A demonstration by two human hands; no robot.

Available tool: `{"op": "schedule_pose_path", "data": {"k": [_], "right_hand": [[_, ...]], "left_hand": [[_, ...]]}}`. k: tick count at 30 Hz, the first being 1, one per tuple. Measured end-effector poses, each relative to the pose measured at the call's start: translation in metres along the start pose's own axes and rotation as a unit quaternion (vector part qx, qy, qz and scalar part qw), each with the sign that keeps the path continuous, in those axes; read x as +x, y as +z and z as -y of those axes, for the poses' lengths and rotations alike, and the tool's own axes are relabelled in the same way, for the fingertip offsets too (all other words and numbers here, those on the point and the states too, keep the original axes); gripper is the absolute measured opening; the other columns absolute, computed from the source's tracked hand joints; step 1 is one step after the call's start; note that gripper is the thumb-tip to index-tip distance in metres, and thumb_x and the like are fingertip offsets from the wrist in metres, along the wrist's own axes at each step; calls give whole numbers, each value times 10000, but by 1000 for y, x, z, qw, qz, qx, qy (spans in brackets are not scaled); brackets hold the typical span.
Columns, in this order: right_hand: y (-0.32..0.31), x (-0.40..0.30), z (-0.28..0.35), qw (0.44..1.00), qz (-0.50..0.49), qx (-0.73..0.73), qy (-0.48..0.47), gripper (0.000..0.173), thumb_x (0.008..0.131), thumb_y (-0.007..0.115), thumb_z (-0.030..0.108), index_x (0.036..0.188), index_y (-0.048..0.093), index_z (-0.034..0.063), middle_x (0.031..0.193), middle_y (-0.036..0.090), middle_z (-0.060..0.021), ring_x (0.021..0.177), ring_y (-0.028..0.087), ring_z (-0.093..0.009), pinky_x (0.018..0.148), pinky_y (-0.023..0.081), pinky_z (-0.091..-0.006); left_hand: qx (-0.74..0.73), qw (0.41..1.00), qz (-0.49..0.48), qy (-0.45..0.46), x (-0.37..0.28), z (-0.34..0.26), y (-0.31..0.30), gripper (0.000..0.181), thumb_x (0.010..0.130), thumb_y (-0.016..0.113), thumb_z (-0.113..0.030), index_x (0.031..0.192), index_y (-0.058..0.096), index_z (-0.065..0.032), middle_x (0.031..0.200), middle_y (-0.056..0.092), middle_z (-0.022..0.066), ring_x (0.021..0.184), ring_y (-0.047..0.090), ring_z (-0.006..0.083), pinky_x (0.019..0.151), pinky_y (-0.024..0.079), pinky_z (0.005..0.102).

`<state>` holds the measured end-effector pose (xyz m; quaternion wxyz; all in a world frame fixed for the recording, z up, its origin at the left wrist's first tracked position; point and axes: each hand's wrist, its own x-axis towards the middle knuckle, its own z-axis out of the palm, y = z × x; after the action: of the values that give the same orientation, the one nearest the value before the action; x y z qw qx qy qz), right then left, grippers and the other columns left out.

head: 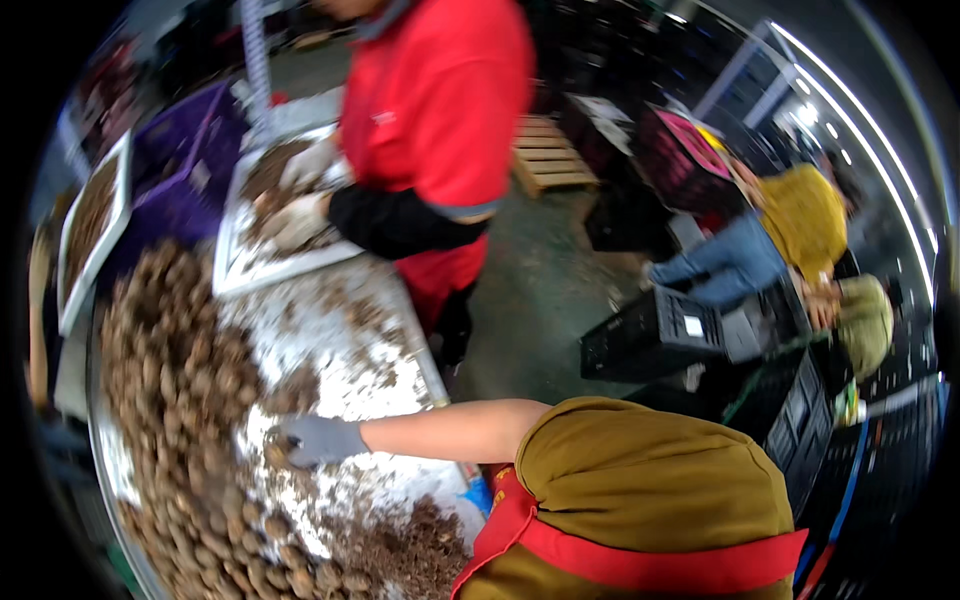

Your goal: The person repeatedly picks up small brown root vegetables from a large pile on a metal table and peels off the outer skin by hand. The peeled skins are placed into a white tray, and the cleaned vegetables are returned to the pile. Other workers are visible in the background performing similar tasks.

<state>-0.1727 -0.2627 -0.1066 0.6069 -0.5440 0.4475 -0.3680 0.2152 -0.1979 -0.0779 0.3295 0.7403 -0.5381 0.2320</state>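
Note:
My right hand (319, 441), in a grey glove, reaches over the light metal worktop (352, 390). Its fingers curl around a brownish bulb or tuber (276, 450), blurred at the fingertips. Just beyond the fingers lies a long heap of brown bulbs or tubers (180, 375), spread along the far side of the table. Dark loose soil (420, 540) is piled at the near edge, and a smaller clump of it (296, 390) sits beside my hand. My left hand is out of view.
A co-worker in red (450, 112) handles soil with gloved hands in a white tray (300, 270). Purple crates (180, 202) and another soil-filled tray (90, 232) stand beyond. Black crates (637, 337), a wooden pallet (551, 154) and a bending person (802, 217) are on the right.

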Motion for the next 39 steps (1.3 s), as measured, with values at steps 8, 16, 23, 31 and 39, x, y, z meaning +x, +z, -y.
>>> {"op": "schedule_pose_path", "data": {"k": [8, 16, 23, 31, 39], "right_hand": [[-42, -149, -10, 995, 35, 92, -20, 563, 792, 638, 154, 1337, 546, 46, 960, 665, -91, 819, 633, -182, 702, 526, -312], [-45, -177, -8, 982, -39, -6, -187, 659, 789, 642, 155, 1419, 484, 42, 1079, 618, -137, 938, 602, -204, 806, 494, -327], [-65, -225, 29, 973, -110, -163, -120, 339, 874, 623, 305, 1137, 649, 94, 998, 697, -151, 910, 659, -320, 794, 505, -405], [-33, -205, 49, 909, -203, -297, -211, 236, 912, 562, 309, 813, 632, 106, 767, 638, -138, 726, 608, -372, 634, 466, -454], [-32, -157, 20, 835, -96, -370, -396, 133, 841, 587, 135, 951, 628, 73, 818, 564, -133, 773, 609, -329, 663, 504, -406]], "left_hand": [[-374, 890, 233, 117, -94, -238, -45, 475, 973, 547, -340, 1343, 566, -44, 1248, 609, 193, 1017, 617, 286, 812, 525, 361], [-485, 743, 445, 124, -143, -325, -99, 417, 972, 553, -258, 1318, 579, -27, 1214, 621, 171, 1030, 611, 270, 843, 519, 349], [-510, 674, 533, 37, -145, -325, -123, 369, 972, 558, -186, 1296, 590, -12, 1184, 632, 153, 1041, 606, 256, 870, 514, 338], [-598, 615, 474, -196, -156, -291, -117, 383, 966, 546, -108, 1325, 524, 22, 1090, 614, 126, 909, 590, 204, 815, 503, 305], [-667, 568, 432, -214, -147, -266, -136, 461, 924, 473, -121, 1342, 524, 65, 1268, 614, 159, 1135, 591, 223, 922, 511, 331]]}}
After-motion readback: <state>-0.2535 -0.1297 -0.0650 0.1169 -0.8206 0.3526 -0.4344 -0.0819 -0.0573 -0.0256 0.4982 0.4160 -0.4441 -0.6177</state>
